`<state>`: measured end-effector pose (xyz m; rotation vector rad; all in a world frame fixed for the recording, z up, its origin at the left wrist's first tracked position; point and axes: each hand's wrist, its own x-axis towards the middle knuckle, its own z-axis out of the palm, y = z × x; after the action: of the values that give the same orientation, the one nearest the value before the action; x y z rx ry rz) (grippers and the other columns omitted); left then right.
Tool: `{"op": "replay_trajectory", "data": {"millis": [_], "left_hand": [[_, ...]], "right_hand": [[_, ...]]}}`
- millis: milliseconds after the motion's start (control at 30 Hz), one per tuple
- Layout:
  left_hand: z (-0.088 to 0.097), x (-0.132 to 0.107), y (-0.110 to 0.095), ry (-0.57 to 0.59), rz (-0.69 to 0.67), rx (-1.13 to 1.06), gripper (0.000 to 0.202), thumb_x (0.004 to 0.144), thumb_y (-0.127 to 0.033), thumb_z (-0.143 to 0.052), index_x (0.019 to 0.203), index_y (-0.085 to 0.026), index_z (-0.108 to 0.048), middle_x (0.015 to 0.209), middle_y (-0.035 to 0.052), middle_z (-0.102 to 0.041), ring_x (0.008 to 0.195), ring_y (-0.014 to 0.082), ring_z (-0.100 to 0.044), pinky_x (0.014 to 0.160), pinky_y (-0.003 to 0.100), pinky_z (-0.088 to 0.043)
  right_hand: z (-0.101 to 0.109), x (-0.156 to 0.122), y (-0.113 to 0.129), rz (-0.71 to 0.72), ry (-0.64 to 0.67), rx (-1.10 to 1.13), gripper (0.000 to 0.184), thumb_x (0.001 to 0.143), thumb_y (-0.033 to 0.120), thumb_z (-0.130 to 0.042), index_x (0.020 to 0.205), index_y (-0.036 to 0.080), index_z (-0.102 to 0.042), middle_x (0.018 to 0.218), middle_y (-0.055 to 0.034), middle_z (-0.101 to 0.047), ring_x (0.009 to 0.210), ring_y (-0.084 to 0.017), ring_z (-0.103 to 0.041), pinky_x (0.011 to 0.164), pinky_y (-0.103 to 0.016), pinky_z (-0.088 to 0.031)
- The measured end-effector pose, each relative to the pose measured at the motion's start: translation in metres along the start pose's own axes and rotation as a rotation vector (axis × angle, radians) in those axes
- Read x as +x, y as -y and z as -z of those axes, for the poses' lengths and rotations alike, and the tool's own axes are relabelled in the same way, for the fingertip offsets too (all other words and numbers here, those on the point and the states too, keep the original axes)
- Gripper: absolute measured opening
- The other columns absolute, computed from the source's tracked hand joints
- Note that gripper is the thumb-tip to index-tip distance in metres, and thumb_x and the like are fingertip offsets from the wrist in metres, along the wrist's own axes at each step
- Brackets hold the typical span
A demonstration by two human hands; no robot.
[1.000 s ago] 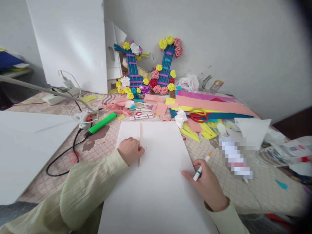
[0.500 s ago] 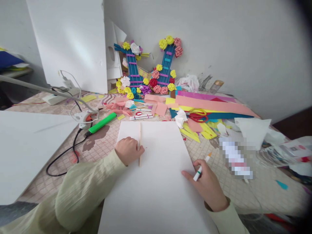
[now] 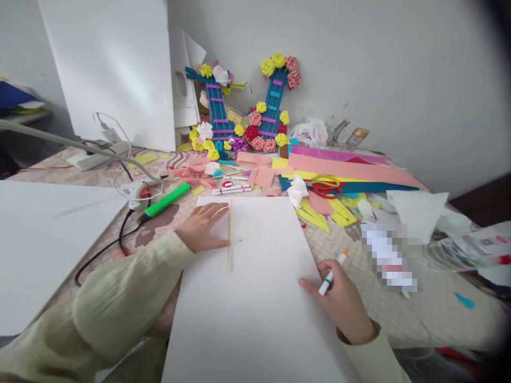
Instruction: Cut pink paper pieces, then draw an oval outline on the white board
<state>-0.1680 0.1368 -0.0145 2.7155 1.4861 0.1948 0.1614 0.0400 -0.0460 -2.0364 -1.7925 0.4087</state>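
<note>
A large white board (image 3: 255, 308) lies in front of me. On its upper part rests a thin wooden stick (image 3: 230, 258), running lengthwise. My left hand (image 3: 205, 227) lies flat to the left of the stick, fingers stretched and thumb apart, with fingertips and thumb tip at the stick's edge. At the board's right edge my right hand (image 3: 343, 303) holds a white marker (image 3: 328, 281) with an orange tip and a green band, the tip pointing up and away. The right thumb reaches over the board. A tiny dark mark (image 3: 240, 240) shows right of the stick.
Two blue paper guitar-like shapes with paper flowers (image 3: 271, 109) lean at the wall. Before them are coloured paper strips (image 3: 343, 167), red and yellow scissors (image 3: 325, 187) and markers (image 3: 231, 190). A green box cutter (image 3: 167, 200) and power strip (image 3: 139, 194) with cables lie left.
My left hand has gone from a closed fist over the stick to stretched fingers, and has shifted slightly left. My right hand still holds the marker in about the same place.
</note>
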Motion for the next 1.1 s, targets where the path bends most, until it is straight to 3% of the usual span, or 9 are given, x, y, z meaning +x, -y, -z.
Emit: {"op": "replay_trajectory", "data": {"millis": [133,433,733,833,967,1100], "left_hand": [[-0.015,0.008,-0.003,-0.004,-0.023,-0.010,0.090,0.066,-0.071,-0.041,0.133,-0.012,-0.029,0.141,0.0105,-0.027,0.128,0.0288,-0.024,0.102,0.044,-0.020],[-0.026,0.009,-0.002,0.024,-0.018,-0.021,0.097,0.063,-0.077,-0.036,0.134,-0.012,-0.027,0.140,0.0089,-0.030,0.130,0.0275,-0.018,0.105,0.046,-0.008],[-0.027,0.010,-0.003,0.010,0.042,-0.124,0.103,0.058,-0.076,-0.044,0.134,-0.012,-0.020,0.138,0.0160,-0.031,0.130,0.0265,-0.021,0.106,0.044,-0.011],[-0.029,0.010,-0.003,-0.001,0.048,-0.155,0.101,0.057,-0.075,-0.047,0.133,-0.013,-0.022,0.140,0.0162,-0.027,0.128,0.0283,-0.023,0.105,0.045,-0.013],[-0.032,0.010,-0.001,-0.020,0.042,-0.188,0.100,0.057,-0.073,-0.049,0.133,-0.014,-0.021,0.140,0.0174,-0.026,0.127,0.0298,-0.026,0.105,0.046,-0.014],[-0.034,0.011,0.000,-0.036,0.037,-0.200,0.102,0.056,-0.074,-0.049,0.133,-0.014,-0.021,0.139,0.0189,-0.027,0.127,0.0300,-0.026,0.105,0.047,-0.015]], "right_hand": [[-0.001,-0.001,-0.002,0.000,0.004,0.007,0.039,0.063,0.050,-0.061,0.082,0.023,-0.041,0.074,-0.0012,-0.055,0.065,-0.021,-0.055,0.060,-0.031,-0.042],[0.000,-0.001,0.002,-0.014,0.013,0.019,0.039,0.064,0.050,-0.060,0.084,0.022,-0.041,0.075,-0.0020,-0.055,0.067,-0.021,-0.055,0.061,-0.032,-0.043],[0.005,-0.001,0.001,-0.014,0.057,0.052,0.039,0.064,0.048,-0.061,0.086,0.022,-0.043,0.076,-0.0020,-0.057,0.066,-0.021,-0.056,0.060,-0.032,-0.044],[0.024,0.005,0.004,0.002,0.046,0.183,0.030,0.071,0.045,-0.056,0.087,0.022,-0.045,0.081,-0.0028,-0.058,0.072,-0.020,-0.057,0.065,-0.031,-0.044],[0.055,0.023,0.024,0.085,-0.174,0.470,0.020,0.083,0.042,-0.043,0.086,0.023,-0.048,0.087,-0.0046,-0.059,0.071,-0.018,-0.055,0.065,-0.032,-0.043],[0.063,0.048,0.058,0.212,-0.068,0.885,0.031,0.085,0.046,-0.038,0.097,0.023,-0.056,0.066,-0.0009,-0.051,0.054,-0.015,-0.047,0.048,-0.028,-0.038]]}}
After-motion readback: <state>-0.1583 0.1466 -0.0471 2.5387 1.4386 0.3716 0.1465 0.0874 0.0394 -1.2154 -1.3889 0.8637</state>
